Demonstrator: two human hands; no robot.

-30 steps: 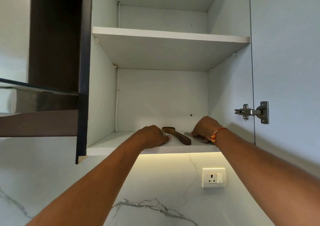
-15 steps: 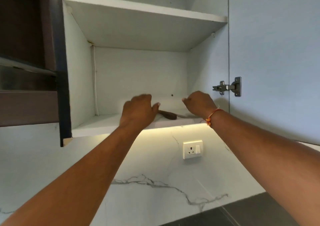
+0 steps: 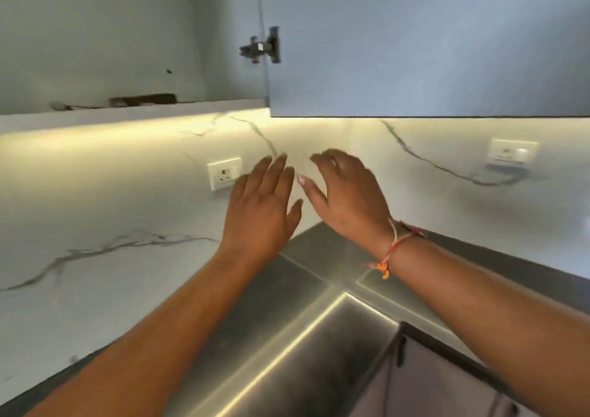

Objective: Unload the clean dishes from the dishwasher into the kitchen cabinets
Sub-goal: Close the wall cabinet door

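Both hands hang in front of the marble wall, below the open wall cabinet (image 3: 134, 110). My left hand (image 3: 261, 206) is spread with straight fingers and holds nothing. Close beside it, my right hand (image 3: 348, 193), with a red thread at the wrist, is also spread and empty. On the cabinet's lowest shelf lie dark wooden utensils (image 3: 143, 100) and a smaller pale item (image 3: 59, 105), seen edge-on and blurred.
The cabinet door (image 3: 415, 49) stands open to the right on its metal hinge (image 3: 263, 48). Two wall sockets (image 3: 225, 173) (image 3: 512, 152) sit on the marble backsplash. A steel sink (image 3: 303, 337) lies below the arms, with dark counter around it.
Both hands have come away from the cabinet shelf, leaving the wooden utensils there, and have dropped in front of the wall with fingers spread. The view has tilted downward to the sink.
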